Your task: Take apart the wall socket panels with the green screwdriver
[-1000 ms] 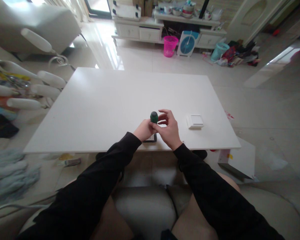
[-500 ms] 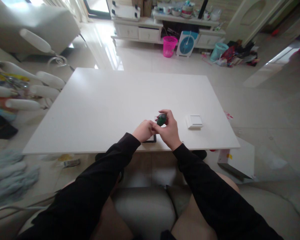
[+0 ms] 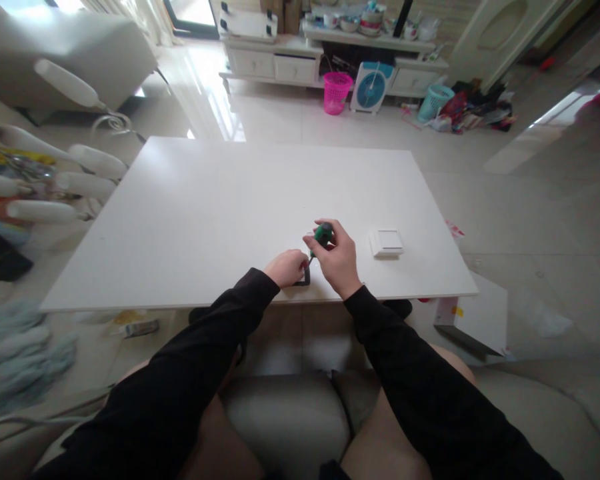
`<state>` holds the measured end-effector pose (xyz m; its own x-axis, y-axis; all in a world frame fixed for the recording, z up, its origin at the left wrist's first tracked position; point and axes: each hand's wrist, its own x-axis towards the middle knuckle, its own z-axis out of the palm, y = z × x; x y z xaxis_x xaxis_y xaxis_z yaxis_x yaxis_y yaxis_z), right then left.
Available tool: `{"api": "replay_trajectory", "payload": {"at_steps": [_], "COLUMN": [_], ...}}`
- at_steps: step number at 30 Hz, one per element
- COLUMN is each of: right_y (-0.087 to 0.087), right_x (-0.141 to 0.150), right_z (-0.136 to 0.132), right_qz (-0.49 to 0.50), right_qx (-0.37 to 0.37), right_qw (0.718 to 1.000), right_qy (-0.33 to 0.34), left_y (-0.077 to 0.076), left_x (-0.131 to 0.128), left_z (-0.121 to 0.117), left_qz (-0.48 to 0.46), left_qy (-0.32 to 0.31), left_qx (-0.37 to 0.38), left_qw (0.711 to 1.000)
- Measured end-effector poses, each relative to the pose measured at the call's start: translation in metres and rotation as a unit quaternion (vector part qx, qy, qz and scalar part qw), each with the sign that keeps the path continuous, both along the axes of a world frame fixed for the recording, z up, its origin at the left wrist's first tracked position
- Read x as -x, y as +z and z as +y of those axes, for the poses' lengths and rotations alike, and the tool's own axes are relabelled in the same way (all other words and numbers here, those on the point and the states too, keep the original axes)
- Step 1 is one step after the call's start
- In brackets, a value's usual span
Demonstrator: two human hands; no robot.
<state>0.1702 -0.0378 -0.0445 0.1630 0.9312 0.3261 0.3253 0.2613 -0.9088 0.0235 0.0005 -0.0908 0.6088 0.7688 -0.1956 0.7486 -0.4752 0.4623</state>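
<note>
My right hand (image 3: 334, 260) is closed around a green-handled screwdriver (image 3: 323, 233), whose thin shaft slants down and left toward a small dark-edged part (image 3: 304, 279) lying near the front edge of the white table (image 3: 230, 200). My left hand (image 3: 289, 267) is curled over that part and holds it against the tabletop, hiding most of it. A white square wall switch plate (image 3: 387, 242) rests on the table to the right of my hands, untouched.
A white chair back (image 3: 55, 187) with coloured clutter stands at the table's left. Across the tiled floor are a pink basket (image 3: 337, 92), a blue fan (image 3: 370, 88), a teal basket (image 3: 433, 101) and a white cabinet (image 3: 290, 60). A cardboard box (image 3: 475, 320) sits by the table's right corner.
The screwdriver stood upright with its green handle above my hands; it has tilted over, the handle now in my right hand and the tip down at the part under my left hand.
</note>
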Motion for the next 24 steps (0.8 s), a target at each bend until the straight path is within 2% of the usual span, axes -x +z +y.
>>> {"api": "replay_trajectory", "payload": {"at_steps": [8, 16, 24], "right_y": [0.012, 0.006, 0.008], "right_x": [-0.018, -0.037, -0.038], "right_z": [-0.002, -0.002, -0.003], "right_qz": [0.009, -0.003, -0.002], "right_qx": [-0.05, -0.055, -0.045], "right_qw": [0.998, 0.996, 0.996], "right_qy": [-0.047, -0.071, -0.076], "left_y": [-0.006, -0.013, -0.004], "left_x": [-0.005, -0.008, -0.009], "left_z": [-0.002, 0.0, -0.002], "left_qz": [0.045, 0.076, 0.1], "left_qy": [-0.015, -0.055, -0.073], "left_qx": [-0.021, -0.032, -0.044], "left_qw": [0.999, 0.995, 0.991]}}
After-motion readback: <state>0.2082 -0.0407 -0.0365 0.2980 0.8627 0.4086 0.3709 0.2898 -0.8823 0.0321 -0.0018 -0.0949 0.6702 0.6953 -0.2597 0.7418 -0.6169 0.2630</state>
